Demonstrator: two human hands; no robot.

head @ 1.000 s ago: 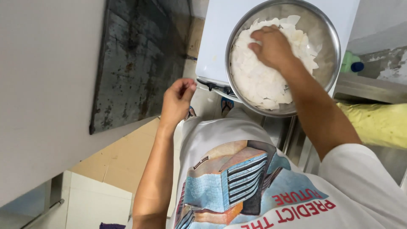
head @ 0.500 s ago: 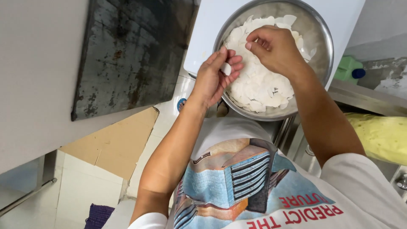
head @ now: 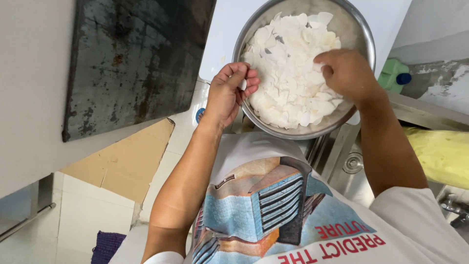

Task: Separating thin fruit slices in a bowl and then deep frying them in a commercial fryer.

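Since half a second ago the left hand [head: 229,93] has drawn back a little from the heap to the bowl's near-left rim, and the right hand [head: 344,73] has slid from the middle of the heap to its right side. The left hand is loosely curled, its fingertips [head: 243,78] pinching one small white flake [head: 243,85] just outside the rim. The right hand lies knuckles-up on the flakes [head: 293,68], fingers bent into the pile; whether it grips any I cannot tell.

Done well, I judge, the picking wants a light pinch, one flake at a time, with both hands kept over the bowl [head: 359,34] so nothing drops past the rim.

At the left a dark, worn metal sheet [head: 132,63] lies on a pale worktop [head: 29,98], with cardboard [head: 127,161] and tiled floor [head: 83,215] below its edge. The steel bowl rests on a white board [head: 222,34], overhanging its near edge. To the right are a steel sink [head: 351,171], a green bottle [head: 393,73] against the wall, and something yellow [head: 439,151] at the right edge.
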